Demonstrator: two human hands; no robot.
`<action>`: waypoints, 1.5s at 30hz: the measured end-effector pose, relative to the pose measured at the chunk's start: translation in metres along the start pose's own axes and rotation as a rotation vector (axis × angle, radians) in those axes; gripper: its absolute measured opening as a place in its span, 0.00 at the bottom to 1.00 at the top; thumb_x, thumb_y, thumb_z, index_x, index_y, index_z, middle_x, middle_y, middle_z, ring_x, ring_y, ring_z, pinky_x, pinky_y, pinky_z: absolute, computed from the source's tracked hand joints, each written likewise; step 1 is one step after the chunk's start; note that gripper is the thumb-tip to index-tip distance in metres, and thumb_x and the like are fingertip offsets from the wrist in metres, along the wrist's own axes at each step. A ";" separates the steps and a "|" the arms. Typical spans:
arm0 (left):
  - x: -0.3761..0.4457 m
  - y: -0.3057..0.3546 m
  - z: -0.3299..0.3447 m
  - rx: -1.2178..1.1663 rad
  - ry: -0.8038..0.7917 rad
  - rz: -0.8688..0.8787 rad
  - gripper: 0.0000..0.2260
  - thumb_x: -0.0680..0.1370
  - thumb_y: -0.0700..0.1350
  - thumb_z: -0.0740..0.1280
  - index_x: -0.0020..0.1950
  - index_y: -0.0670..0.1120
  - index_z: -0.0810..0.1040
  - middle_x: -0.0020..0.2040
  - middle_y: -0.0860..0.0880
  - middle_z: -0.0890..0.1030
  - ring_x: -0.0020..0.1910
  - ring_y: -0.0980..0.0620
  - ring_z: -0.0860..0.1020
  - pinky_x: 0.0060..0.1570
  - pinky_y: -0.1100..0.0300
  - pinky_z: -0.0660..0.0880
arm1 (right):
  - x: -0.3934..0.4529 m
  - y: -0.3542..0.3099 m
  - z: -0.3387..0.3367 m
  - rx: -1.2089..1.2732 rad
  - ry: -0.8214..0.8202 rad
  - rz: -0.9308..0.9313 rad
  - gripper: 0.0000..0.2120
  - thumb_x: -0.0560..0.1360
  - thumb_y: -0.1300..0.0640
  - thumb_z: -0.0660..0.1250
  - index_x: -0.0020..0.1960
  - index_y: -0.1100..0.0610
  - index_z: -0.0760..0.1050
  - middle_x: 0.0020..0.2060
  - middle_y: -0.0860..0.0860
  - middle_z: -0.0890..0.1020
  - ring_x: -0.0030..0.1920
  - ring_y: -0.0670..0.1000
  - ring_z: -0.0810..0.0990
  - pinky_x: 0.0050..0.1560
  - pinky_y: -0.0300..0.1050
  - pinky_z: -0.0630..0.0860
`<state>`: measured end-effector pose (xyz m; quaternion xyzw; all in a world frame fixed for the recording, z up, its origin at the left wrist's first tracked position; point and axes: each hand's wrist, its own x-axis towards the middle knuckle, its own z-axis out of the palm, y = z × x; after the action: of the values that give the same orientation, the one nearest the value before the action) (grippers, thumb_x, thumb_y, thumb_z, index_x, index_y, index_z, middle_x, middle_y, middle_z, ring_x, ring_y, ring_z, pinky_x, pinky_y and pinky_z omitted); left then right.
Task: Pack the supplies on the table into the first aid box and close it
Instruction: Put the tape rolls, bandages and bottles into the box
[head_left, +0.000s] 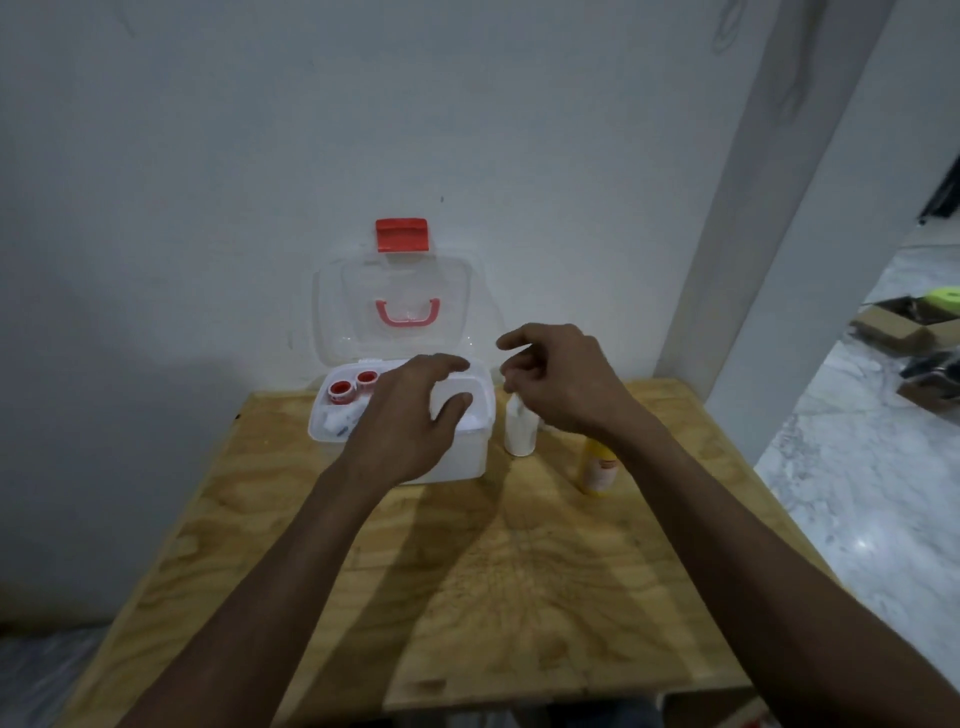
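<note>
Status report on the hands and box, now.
Left hand open over box, right hand open above white bottle. Lid up. Yellow bottle still out.

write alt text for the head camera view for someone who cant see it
A person's left hand and right hand hover, holding nothing, over an open white first aid box on a wooden table. Two red tape rolls lie inside; a white bottle and a yellow bottle stand right of it.
</note>
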<state>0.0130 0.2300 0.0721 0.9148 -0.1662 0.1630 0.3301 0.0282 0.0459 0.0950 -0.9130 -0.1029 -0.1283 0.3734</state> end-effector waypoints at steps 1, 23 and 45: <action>-0.001 0.007 0.005 -0.009 0.023 0.020 0.18 0.77 0.47 0.68 0.67 0.49 0.75 0.66 0.50 0.78 0.62 0.50 0.76 0.61 0.57 0.69 | -0.005 0.004 -0.009 0.002 0.048 0.008 0.15 0.74 0.62 0.65 0.60 0.54 0.79 0.44 0.47 0.86 0.44 0.44 0.84 0.51 0.40 0.80; 0.038 0.060 0.108 0.093 -0.196 -0.204 0.22 0.77 0.35 0.66 0.70 0.42 0.65 0.69 0.40 0.69 0.65 0.41 0.71 0.62 0.53 0.71 | -0.069 0.094 0.006 0.051 0.284 0.232 0.17 0.73 0.57 0.72 0.62 0.55 0.77 0.54 0.51 0.83 0.52 0.51 0.80 0.49 0.40 0.72; 0.004 0.073 0.068 -0.161 0.076 0.021 0.06 0.79 0.44 0.66 0.55 0.45 0.76 0.44 0.53 0.78 0.43 0.52 0.76 0.40 0.59 0.71 | -0.073 0.070 -0.027 0.099 0.380 0.139 0.10 0.72 0.53 0.74 0.52 0.54 0.81 0.41 0.44 0.82 0.44 0.43 0.81 0.49 0.45 0.79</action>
<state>-0.0009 0.1319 0.0639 0.8767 -0.1756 0.1874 0.4068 -0.0257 -0.0291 0.0453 -0.8578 0.0266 -0.2667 0.4386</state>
